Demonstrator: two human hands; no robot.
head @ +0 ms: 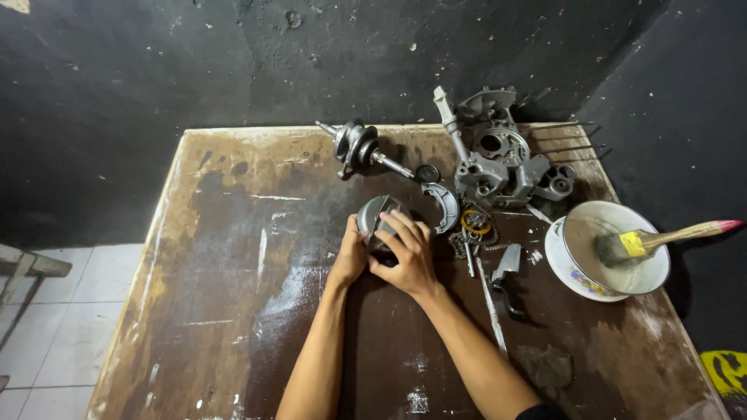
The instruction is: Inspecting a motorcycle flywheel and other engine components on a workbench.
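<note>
A round grey metal part [379, 218] was held near the middle of the worn wooden table [233, 311], just ahead of both wrists. It was cupped from the left by the left hand [350, 255] and covered by the curled fingers of the right hand [406, 257]; its long axis could not be told. To the right, a paintbrush [657, 239] was rested in a white bowl [615, 280]. A crankshaft [362, 149] and engine casing [498, 159] were laid beyond.

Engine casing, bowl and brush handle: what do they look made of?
Engine casing: cast metal, probably aluminium, with a dull grey, matte finish. Bowl: glazed ceramic or enamel, judging by its glossy white rim. Brush handle: pale wood with a red-painted tip.
</note>
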